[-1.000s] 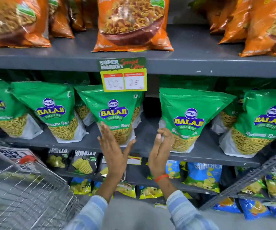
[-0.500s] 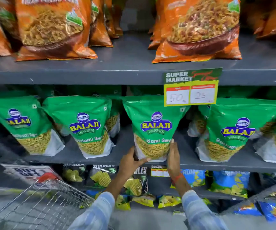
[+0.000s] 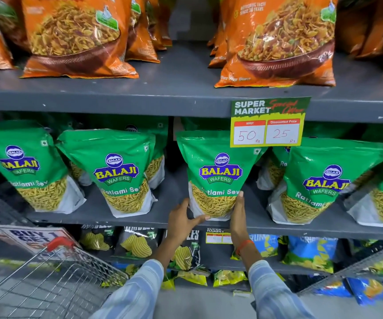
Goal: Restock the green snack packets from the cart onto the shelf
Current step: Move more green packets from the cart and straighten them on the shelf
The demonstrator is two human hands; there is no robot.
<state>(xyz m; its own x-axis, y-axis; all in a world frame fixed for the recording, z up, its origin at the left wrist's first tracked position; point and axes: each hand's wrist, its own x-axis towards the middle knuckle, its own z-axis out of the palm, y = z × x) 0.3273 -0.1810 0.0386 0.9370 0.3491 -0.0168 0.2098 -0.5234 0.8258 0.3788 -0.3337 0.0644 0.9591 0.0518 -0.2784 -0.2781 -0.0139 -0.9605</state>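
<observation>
A green snack packet (image 3: 218, 166) stands upright on the middle grey shelf (image 3: 163, 217). My left hand (image 3: 182, 218) cups its lower left corner, thumb under the bottom edge. My right hand (image 3: 237, 215) lies flat against its lower right side. More green packets stand along the same shelf: one to the left (image 3: 119, 166), one at far left (image 3: 22, 166), and one to the right (image 3: 324, 178). The wire cart (image 3: 48, 279) with a red handle is at lower left; no packets show in the visible part of it.
Orange snack bags (image 3: 71, 35) fill the upper shelf. A price tag (image 3: 268, 122) reading 50 and 25 hangs from that shelf's edge, over the held packet's top right. Black, blue and yellow packets (image 3: 137, 246) sit on lower shelves. A grey rack edge (image 3: 356, 265) slants at lower right.
Both hands were open and apart before the shelf; they have closed in on the sides of the middle green packet. The view has swung left and moved closer.
</observation>
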